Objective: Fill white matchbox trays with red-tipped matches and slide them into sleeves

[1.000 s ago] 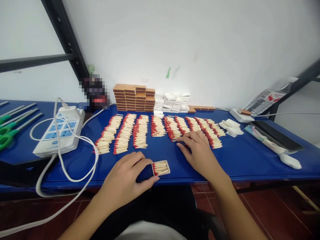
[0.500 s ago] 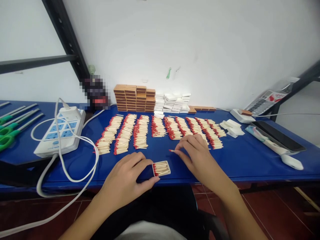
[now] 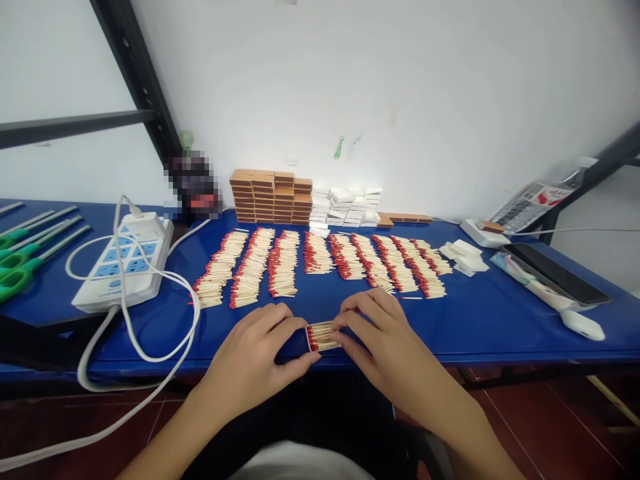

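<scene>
The open matchbox tray (image 3: 321, 337) lies at the near edge of the blue surface (image 3: 500, 320), half filled with matches whose red heads all point left. It sits between the two grips. The left hand (image 3: 255, 360) pinches its left end, thumb at the near side and forefinger along the far side, probably to keep the light tray from sliding. The right hand (image 3: 380, 340) has its fingertips pressed together over the tray's right end and touching it. Whether a match lies between them is hidden.

Just beyond both grips run the rows of matches (image 3: 320, 263), laid in columns with heads aligned, within easy reach of either hand. Farther back, against the wall, stand the stacked brown sleeves (image 3: 270, 197) and the white trays (image 3: 345, 205). Well left of the left grip lie a power strip (image 3: 125, 263) with its looping cable and green-handled scissors (image 3: 20, 267). Well right of the right grip rests a phone (image 3: 555, 272).
</scene>
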### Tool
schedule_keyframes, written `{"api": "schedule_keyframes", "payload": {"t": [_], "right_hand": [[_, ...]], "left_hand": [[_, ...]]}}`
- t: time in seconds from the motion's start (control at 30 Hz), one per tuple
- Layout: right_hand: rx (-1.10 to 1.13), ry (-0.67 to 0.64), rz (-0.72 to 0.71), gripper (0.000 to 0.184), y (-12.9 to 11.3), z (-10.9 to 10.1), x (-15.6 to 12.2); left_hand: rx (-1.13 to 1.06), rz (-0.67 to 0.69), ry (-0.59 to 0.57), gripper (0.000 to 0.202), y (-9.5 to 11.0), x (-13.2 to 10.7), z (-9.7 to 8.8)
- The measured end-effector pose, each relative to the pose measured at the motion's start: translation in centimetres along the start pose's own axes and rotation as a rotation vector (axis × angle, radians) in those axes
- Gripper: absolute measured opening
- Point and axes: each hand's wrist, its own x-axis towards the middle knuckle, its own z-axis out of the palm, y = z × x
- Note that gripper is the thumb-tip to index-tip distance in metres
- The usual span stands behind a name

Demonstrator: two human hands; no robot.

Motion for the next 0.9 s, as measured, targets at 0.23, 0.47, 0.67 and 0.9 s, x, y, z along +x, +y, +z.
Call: {"api": "schedule_keyframes", "payload": {"t": [0.23, 0.47, 0.67, 0.9], "right_hand": [[0.109, -0.070, 0.054, 0.010, 0.5, 0.3, -0.1], [0.035, 0.099, 0.055, 0.010, 3.1, 0.7, 0.6], [-0.230, 0.191, 0.189, 0.021, 7.9, 2.1, 0.9], [-0.177, 0.179, 0.201, 0.016, 7.9, 2.3, 0.8]], "left_hand": [[0.013, 0.007, 0.018, 0.025, 0.0, 0.0, 0.0], [0.019, 0.011, 0.015, 0.025, -0.1, -0.1, 0.1], [0.031, 0.012, 0.038, 0.025, -0.1, 0.0, 0.1], [0.017, 0.017, 0.026, 0.024, -0.1, -0.1, 0.1]]}}
